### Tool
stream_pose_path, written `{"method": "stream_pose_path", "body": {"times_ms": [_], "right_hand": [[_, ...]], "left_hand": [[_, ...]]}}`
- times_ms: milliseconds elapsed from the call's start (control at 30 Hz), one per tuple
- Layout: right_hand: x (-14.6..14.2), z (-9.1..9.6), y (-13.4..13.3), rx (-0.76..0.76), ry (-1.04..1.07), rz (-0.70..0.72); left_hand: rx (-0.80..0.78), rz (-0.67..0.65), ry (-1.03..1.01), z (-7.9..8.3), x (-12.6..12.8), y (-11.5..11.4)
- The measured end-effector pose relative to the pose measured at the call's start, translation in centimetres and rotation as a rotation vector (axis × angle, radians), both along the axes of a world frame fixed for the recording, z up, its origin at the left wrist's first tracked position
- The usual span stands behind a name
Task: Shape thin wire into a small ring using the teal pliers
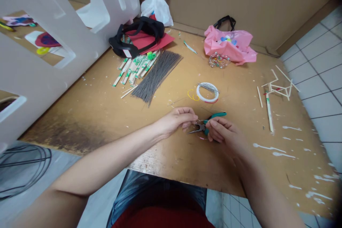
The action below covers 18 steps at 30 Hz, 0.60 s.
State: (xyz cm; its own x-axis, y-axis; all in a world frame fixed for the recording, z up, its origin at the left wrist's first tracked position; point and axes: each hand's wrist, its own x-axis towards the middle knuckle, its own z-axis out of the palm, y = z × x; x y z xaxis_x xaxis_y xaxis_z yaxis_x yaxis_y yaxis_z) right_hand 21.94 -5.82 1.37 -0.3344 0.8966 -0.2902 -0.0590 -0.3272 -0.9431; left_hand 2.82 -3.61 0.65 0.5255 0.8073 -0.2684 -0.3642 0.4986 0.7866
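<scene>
Between my two hands stretches a thin piece of wire (pixel 203 120), bent in a slight curve. My left hand (pixel 184 117) pinches one end and my right hand (pixel 220 130) pinches the other. Just below the wire, long-nose pliers (pixel 217 115) with teal handles lie on the table, partly hidden by my right hand. Beyond my hands are a white ring (pixel 199 96) with short grey wires lying across it and a small yellow wire loop (pixel 192 95).
A bundle of grey wires (pixel 157 76), wrapped chopsticks (pixel 130 69) and a black head strap (pixel 137 35) lie at the back left. A pink bag (pixel 243 48) and beaded wire shapes (pixel 219 60) sit behind. A stick frame (pixel 280 89) stands right. A white plastic panel (pixel 88 50) borders the left.
</scene>
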Motion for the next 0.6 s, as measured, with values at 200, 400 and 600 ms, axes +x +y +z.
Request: {"method": "stream_pose_path", "body": {"times_ms": [200, 400, 600], "right_hand": [[0.01, -0.11, 0.14, -0.017, 0.096, -0.041], [0.06, 0.02, 0.49, -0.035, 0.159, -0.087], [-0.05, 0.22, 0.51, -0.054, 0.168, -0.101]], "left_hand": [[-0.028, 0.048, -0.108, -0.13, -0.1, 0.19], [-0.077, 0.042, -0.116, -0.01, -0.83, 0.81], [-0.084, 0.065, -0.144, -0.17, -0.69, 0.72]]}}
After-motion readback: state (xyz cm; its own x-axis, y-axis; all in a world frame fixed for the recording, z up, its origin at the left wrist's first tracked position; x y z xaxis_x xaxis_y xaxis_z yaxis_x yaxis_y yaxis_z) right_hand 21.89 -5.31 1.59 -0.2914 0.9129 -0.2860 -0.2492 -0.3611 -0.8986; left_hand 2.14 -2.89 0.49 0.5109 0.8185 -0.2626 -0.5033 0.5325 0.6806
